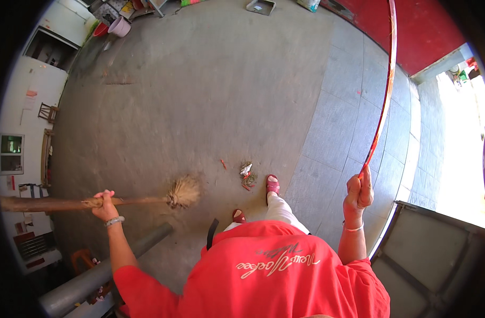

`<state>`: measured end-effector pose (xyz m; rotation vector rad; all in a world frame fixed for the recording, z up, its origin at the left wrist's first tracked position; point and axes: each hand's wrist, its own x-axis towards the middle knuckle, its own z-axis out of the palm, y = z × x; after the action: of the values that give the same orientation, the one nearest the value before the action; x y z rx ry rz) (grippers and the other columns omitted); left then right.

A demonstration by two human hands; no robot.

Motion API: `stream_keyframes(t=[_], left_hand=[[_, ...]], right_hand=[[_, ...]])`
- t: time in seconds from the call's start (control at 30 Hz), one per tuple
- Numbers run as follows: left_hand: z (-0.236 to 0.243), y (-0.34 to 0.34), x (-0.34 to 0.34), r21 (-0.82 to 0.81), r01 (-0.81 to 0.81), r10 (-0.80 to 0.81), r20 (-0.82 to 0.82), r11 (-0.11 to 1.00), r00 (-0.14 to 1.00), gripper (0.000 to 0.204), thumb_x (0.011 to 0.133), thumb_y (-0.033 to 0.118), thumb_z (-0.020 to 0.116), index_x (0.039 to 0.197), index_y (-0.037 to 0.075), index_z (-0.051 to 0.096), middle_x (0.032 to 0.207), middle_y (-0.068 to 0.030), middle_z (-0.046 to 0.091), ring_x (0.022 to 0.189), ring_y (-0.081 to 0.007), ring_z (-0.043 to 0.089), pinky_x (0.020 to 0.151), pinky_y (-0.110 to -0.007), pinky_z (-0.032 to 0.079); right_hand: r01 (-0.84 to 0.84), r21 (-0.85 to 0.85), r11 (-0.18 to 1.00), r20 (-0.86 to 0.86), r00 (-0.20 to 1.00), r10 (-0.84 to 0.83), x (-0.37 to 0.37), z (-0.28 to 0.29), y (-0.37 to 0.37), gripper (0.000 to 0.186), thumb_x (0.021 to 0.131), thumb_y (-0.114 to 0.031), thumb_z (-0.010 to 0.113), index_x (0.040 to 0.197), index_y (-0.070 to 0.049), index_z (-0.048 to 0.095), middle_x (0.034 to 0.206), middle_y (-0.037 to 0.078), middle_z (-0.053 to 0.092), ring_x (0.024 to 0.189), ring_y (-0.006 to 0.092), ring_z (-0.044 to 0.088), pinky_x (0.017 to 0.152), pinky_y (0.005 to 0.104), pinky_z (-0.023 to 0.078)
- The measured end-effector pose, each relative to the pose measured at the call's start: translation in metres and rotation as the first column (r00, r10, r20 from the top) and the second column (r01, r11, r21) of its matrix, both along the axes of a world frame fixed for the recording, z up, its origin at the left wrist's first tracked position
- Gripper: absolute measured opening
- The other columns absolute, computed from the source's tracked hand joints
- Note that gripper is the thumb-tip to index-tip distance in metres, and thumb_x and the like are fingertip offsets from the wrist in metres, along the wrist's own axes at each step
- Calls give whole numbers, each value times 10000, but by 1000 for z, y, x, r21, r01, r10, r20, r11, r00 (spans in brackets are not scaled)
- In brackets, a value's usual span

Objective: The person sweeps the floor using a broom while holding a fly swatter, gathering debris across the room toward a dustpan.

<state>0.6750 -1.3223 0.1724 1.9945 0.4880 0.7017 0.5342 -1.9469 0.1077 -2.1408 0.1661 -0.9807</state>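
My left hand (106, 206) is wrapped round the wooden handle of a broom (142, 201), held out to the left. Its straw-coloured bristle head (183, 192) is near the floor, left of my feet. My right hand (357, 195), raised at the right, grips the near end of a long, thin red strip (385, 90) with a shiny edge. This strip runs up past the top of the view; its full shape cannot be made out. A small heap of litter (247, 175), with white, green and red bits, lies on the floor just ahead of my feet.
A grey pipe (110, 265) slants across the lower left. At the lower right stands a dark-framed panel (422, 259). Pink and red buckets (119, 26) sit far left, and a grey tray (261, 6) lies far ahead. Beside the bright doorway is a red wall (428, 32).
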Motion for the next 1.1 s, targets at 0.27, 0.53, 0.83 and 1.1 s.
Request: stream_keyframes(t=[0.27,0.53,0.83,1.1], left_hand=[[-30,-37,47,-56,-213,218,114,975,969,143,753,27,669,775,24,527,768,-99,618,687,-178,607,693,-321,501],[-127,-100,92,-434,-464,421,-197,773,885,221,740,218,733,797,86,565,876,-20,588,821,-165,548,747,-352,463],[-162,-93,124,-379,-477,479,-96,793,873,125,764,104,674,753,15,587,817,-76,625,772,-173,573,762,-314,480],[-143,-80,146,-249,-495,437,-257,832,862,171,812,177,609,802,7,594,815,-84,644,818,-184,584,780,-317,474]], right_hand=[[-24,-17,1000,35,999,25,34,13,-48,400,904,-13,459,1302,-41,431,620,-41,396,505,42,342,451,181,281],[-96,12,995,46,994,96,86,31,-51,405,914,-26,451,1317,-57,417,618,-52,383,506,34,330,443,183,275],[-119,3,993,56,991,118,189,29,-45,357,913,-113,508,1261,-38,475,597,-26,453,478,48,401,439,184,335],[-122,13,992,38,992,121,312,17,-14,380,906,-44,480,1285,-34,445,599,-29,431,488,43,385,441,178,316]])
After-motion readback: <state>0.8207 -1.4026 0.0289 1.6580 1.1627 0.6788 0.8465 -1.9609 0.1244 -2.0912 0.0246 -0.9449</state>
